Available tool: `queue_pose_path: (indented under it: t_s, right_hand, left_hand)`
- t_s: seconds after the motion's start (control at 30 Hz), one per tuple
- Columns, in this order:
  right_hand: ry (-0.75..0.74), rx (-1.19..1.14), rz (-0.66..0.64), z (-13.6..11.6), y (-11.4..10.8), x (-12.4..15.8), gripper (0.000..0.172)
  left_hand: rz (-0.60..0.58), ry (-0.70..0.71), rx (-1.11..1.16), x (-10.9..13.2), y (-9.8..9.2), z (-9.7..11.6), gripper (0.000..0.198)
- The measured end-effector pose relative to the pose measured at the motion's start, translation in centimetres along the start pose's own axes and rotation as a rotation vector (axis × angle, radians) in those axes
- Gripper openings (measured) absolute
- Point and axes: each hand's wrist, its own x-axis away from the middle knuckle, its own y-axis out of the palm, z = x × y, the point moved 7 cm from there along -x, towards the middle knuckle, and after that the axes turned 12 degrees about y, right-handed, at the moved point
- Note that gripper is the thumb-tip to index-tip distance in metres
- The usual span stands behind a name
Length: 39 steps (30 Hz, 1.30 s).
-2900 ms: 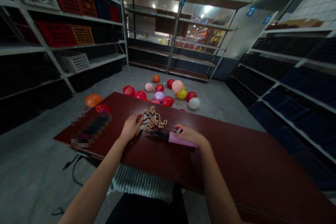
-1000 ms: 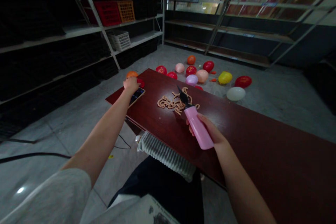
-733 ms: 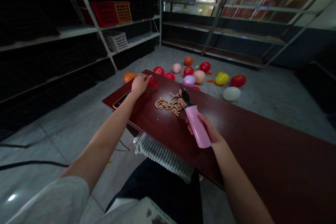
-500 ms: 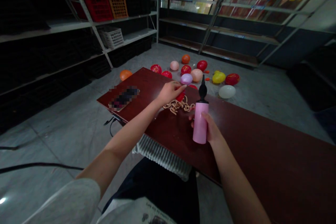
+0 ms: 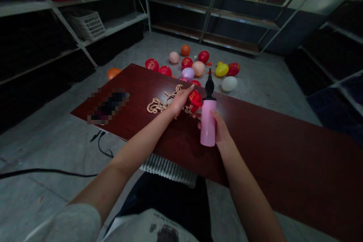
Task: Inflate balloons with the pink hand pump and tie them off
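Observation:
My right hand (image 5: 221,130) is wrapped round a pink hand balloon pump (image 5: 208,124), held upright with its black ribbed nozzle pointing up. My left hand (image 5: 181,102) reaches over the dark red-brown table (image 5: 255,136), its fingers at a small red balloon (image 5: 195,98) with gold print. That balloon looks limp and sits just left of the pump; the exact grip is partly hidden. Beige curly strands (image 5: 154,106) lie on the table beside and under my left hand.
A pixelated, phone-like object (image 5: 109,107) lies at the table's left end. Beyond the table, several inflated balloons, among them a yellow one (image 5: 221,69) and a white one (image 5: 229,83), rest on the floor. Shelves with a white crate (image 5: 90,25) stand behind; black cables (image 5: 104,153) hang at left.
The view has tilted down and turned right. Relative to the table, my left hand and the red balloon have moved right, uncovering more beige strands. My right hand keeps holding the pump.

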Motion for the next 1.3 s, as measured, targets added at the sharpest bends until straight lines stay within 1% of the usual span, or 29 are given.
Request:
queue_pose_path:
  t_s: [0.07, 0.1, 0.17, 0.2, 0.23, 0.27, 0.33, 0.37, 0.4, 0.43, 0.47, 0.5, 0.53, 0.6, 0.63, 0.7, 0.77, 0.9, 1.03, 1.17, 1.23, 1.3]
  right_hand:
    - [0.0, -0.002, -0.054, 0.0, 0.6, 0.2, 0.054]
    - [-0.005, 0.001, -0.078, -0.1, 0.9, 0.3, 0.055]
    - [-0.02, 0.009, -0.105, -0.2, 1.3, 0.5, 0.058]
    - [-0.027, 0.01, -0.11, -0.3, 1.4, 0.6, 0.059]
    - [-0.034, 0.009, -0.113, -0.4, 1.5, 0.6, 0.059]
    - [-0.041, 0.005, -0.113, -0.5, 1.4, 0.6, 0.059]
    - [-0.054, -0.016, -0.108, -0.6, 1.3, 0.5, 0.058]
    - [-0.071, -0.034, -0.098, -0.8, 1.1, 0.4, 0.058]
    - [-0.09, -0.055, -0.085, -0.9, 0.9, 0.4, 0.057]
    - [-0.105, -0.074, -0.072, -1.0, 0.7, 0.3, 0.057]
    - [-0.119, -0.088, -0.062, -1.1, 0.5, 0.3, 0.057]
    - [-0.13, -0.097, -0.057, -1.1, 0.3, 0.3, 0.058]
    - [-0.135, -0.101, -0.056, -1.1, 0.1, 0.3, 0.059]
    - [-0.129, -0.101, -0.06, -1.0, -0.1, 0.3, 0.061]
    - [-0.13, -0.101, -0.058, -1.0, -0.2, 0.3, 0.062]
    - [-0.12, -0.093, -0.048, -1.1, -0.3, 0.5, 0.064]
    - [-0.122, -0.093, -0.043, -1.4, -0.2, 0.9, 0.065]
    - [-0.163, -0.078, -0.045, -2.3, 0.0, 1.6, 0.064]
    - [-0.149, 0.03, -0.098, -1.8, 0.3, 1.7, 0.056]
    - [-0.134, 0.066, -0.138, -1.2, 0.8, 1.5, 0.055]
    - [-0.125, 0.058, -0.133, -1.1, 0.8, 1.5, 0.056]
    - [-0.125, 0.05, -0.116, -1.2, 0.7, 1.5, 0.056]
  left_hand:
    - [0.006, -0.05, 0.059, -0.1, -0.4, 0.1, 0.056]
    - [-0.015, -0.07, 0.071, -0.1, -0.4, 0.2, 0.058]
    - [-0.06, -0.076, 0.061, -0.1, -0.3, 0.5, 0.062]
    - [-0.064, -0.06, 0.04, -0.1, -0.2, 0.7, 0.06]
    - [-0.039, -0.032, 0.008, 0.0, -0.3, 0.9, 0.055]
    - [0.011, 0.003, -0.037, 0.1, -0.6, 1.2, 0.048]
    - [0.134, 0.104, -0.201, 0.6, -1.5, 2.1, 0.037]
    - [0.175, 0.172, -0.321, 1.0, -1.8, 2.8, 0.034]
    - [0.187, 0.243, -0.455, 1.3, -1.9, 3.4, 0.037]
    - [0.155, 0.296, -0.588, 1.5, -1.7, 3.8, 0.043]
    - [0.093, 0.309, -0.684, 1.7, -1.3, 3.9, 0.051]
    - [0.009, 0.283, -0.727, 1.8, -0.8, 3.5, 0.057]
    - [-0.08, 0.221, -0.71, 1.9, -0.4, 2.8, 0.061]
    - [-0.245, 0.042, -0.538, 2.2, 0.8, 1.0, 0.067]
    - [-0.3, -0.037, -0.426, 2.4, 1.4, 0.2, 0.07]
    - [-0.332, -0.142, -0.237, 2.8, 2.3, -0.6, 0.07]
    - [-0.313, -0.188, -0.117, 3.1, 2.8, -1.0, 0.065]
    - [-0.216, -0.193, 0.059, 3.4, 2.9, -1.0, 0.055]
    - [-0.184, -0.191, 0.234, 3.5, 3.2, -0.2, 0.039]
    - [-0.088, -0.136, 0.281, 3.1, 2.6, 0.9, 0.023]
    - [-0.053, -0.132, 0.295, 3.0, 2.3, 1.0, 0.019]
    - [-0.055, -0.152, 0.303, 3.0, 2.3, 0.6, 0.019]
